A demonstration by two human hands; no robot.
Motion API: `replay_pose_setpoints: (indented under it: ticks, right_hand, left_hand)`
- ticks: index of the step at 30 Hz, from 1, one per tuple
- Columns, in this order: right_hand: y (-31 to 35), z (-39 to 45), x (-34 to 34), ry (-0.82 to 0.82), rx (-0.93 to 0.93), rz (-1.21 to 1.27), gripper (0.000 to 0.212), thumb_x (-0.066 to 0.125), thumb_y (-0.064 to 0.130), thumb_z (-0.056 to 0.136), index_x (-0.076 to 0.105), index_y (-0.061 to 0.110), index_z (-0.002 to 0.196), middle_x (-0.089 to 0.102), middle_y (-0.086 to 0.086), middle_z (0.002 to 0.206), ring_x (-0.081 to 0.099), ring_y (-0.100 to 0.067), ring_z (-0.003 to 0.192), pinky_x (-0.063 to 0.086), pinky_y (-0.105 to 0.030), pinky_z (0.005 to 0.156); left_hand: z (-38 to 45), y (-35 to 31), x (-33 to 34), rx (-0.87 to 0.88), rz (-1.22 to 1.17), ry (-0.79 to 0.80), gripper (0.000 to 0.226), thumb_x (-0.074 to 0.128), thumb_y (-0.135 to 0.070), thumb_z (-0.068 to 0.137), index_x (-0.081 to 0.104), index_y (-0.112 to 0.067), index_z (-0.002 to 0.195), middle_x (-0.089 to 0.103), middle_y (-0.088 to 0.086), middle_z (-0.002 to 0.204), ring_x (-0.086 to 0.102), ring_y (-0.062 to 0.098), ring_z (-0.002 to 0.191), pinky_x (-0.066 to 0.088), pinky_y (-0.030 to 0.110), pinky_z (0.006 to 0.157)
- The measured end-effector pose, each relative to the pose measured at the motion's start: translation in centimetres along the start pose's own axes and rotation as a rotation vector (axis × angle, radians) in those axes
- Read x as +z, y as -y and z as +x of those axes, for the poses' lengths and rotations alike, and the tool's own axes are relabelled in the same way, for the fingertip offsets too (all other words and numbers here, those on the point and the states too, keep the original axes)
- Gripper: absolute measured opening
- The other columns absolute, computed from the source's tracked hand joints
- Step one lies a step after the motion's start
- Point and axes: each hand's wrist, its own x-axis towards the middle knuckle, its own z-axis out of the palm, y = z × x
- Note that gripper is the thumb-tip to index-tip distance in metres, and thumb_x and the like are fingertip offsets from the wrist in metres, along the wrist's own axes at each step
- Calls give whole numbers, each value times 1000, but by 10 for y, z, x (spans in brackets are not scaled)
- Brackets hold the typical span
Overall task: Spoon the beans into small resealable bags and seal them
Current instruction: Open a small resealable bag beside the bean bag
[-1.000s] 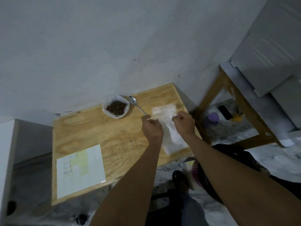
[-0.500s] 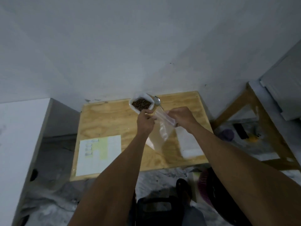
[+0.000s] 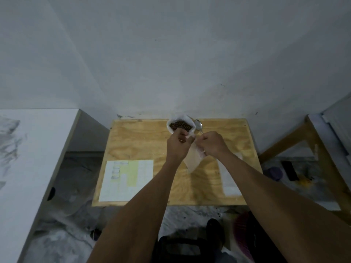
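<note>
Both hands, left hand [image 3: 177,143] and right hand [image 3: 212,142], pinch the mouth of a small clear bag [image 3: 192,160] held above the counter [image 3: 144,141], seemingly pulling it open. The beans [image 3: 180,125] sit untouched at the far edge beside the spoon [image 3: 198,125]; next, one hand must free itself to scoop.

You have nothing to read here. The only printed thing is the sheet [image 3: 126,180] lying on the table [image 3: 144,133], down and to the left of your grip on the bag [image 3: 192,161]; it shows pale yellow blocks and a few short grey marks, too blurred to make out as letters or numbers. No label or brand shows on the bag you hold.
</note>
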Motion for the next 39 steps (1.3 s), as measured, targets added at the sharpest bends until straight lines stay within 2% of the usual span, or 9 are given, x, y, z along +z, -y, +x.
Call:
replay_pose_setpoints:
  ticks: [2, 4, 8, 15, 21, 27, 30, 35, 39]
  right_hand:
    - [6, 0, 3, 57, 20, 66, 6, 67, -1, 83, 70, -2, 78, 69, -11, 77, 69, -24, 69, 60, -38, 55]
    - [10, 0, 5, 101, 36, 100, 16, 66, -10, 78, 70, 5, 76, 71, -12, 79, 71, -25, 70, 59, -36, 57]
    - [10, -3, 8, 67, 72, 181, 30, 63, -17, 75, 63, 8, 91, 69, -16, 82, 69, -30, 66, 57, -35, 54]
    - [5, -12, 18, -67, -98, 12, 22, 69, 3, 84, 71, 23, 75, 71, -2, 79, 71, -26, 74, 62, -41, 62]
    - [7, -17, 18, 46, -133, -71, 28, 69, -5, 81, 77, 11, 102, 73, -5, 83, 72, -25, 76, 63, -42, 70]
    - [5, -18, 15, 16, -124, -83, 29, 68, -5, 86, 74, 5, 112, 72, -12, 85, 73, -29, 71, 63, -44, 68]
    - [8, -19, 15, -27, -147, -147, 27, 66, -3, 86, 76, 9, 108, 73, -11, 79, 71, -25, 64, 63, -43, 67]
    - [15, -25, 19, -96, -234, -282, 30, 67, 6, 86, 76, 13, 115, 76, -11, 99, 71, -25, 94, 55, -29, 80]
    - [16, -22, 27, -146, -209, -346, 40, 67, 5, 85, 71, 16, 123, 72, -12, 118, 66, -29, 111, 55, -34, 84]
  left_hand:
    - [2, -2, -1, -73, -90, 53, 27, 80, -29, 83, 60, -12, 88, 66, 13, 82, 69, 32, 76, 61, 44, 63]
    - [2, -4, -3, -148, -216, 82, 22, 78, -13, 87, 58, -6, 89, 64, 27, 87, 70, 41, 77, 62, 45, 59]
    - [1, -7, -11, -241, -323, 121, 17, 61, 9, 87, 60, -7, 87, 65, 34, 88, 68, 35, 71, 59, 39, 58]
    - [-1, -15, -13, -219, -180, 131, 16, 58, 10, 90, 71, 1, 94, 71, 25, 86, 71, 33, 62, 63, 43, 58]
    - [-5, -16, -11, -243, -119, 154, 28, 63, 7, 83, 70, -4, 108, 71, 17, 98, 73, 34, 78, 64, 46, 60]
    - [-3, -11, -13, -231, -94, 203, 40, 55, 22, 81, 69, 1, 112, 66, 10, 70, 67, 21, 53, 63, 43, 60]
    - [-4, -12, -14, -158, -35, 196, 39, 56, 20, 80, 70, -4, 108, 65, 8, 66, 66, 27, 55, 62, 48, 63]
    - [-4, -23, -15, -68, 61, 157, 37, 56, 17, 78, 72, -6, 103, 64, 9, 63, 62, 23, 51, 59, 36, 58]
    - [2, -28, -16, -32, 198, 145, 36, 62, 12, 78, 72, -4, 109, 61, 4, 66, 58, 15, 55, 47, 20, 54]
